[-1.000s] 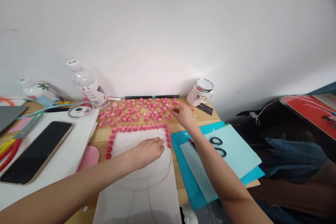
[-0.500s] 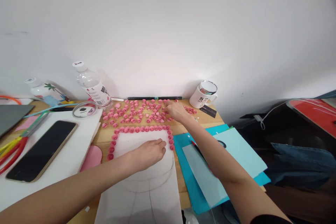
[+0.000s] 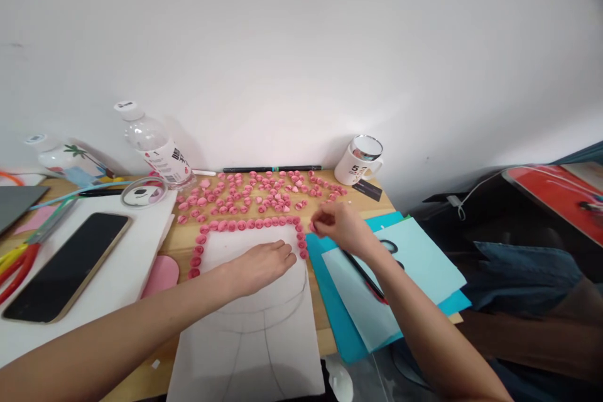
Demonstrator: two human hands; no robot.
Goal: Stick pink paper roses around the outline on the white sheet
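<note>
My right hand [image 3: 346, 226] is beside the top right corner of the white sheet, its fingertips pinched on a small pink paper rosette [image 3: 313, 227]. My left hand [image 3: 266, 266] rests over the white sheet [image 3: 282, 345], back upward and fingers curled; whatever may be in them is hidden. Pencil lines curve and run down this sheet. A row of pink rosettes [image 3: 252, 224] lines its top, and short columns follow its left and right edges. Behind it, many loose rosettes [image 3: 245, 191] lie scattered on the wooden table [image 3: 188, 232].
At the back stand a clear bottle [image 3: 153, 147] and a white mug [image 3: 358, 160], with a black pen [image 3: 273, 169] between. To the left lie a phone [image 3: 68, 267], scissors [image 3: 28, 257] and a tape roll [image 3: 144, 191]. Blue paper sheets [image 3: 424, 257] lie right, beneath my forearm.
My right hand has come from the loose rosettes toward me and right, bringing a rosette in its fingertips. My left hand stays over the sheet. The view has shifted slightly.
</note>
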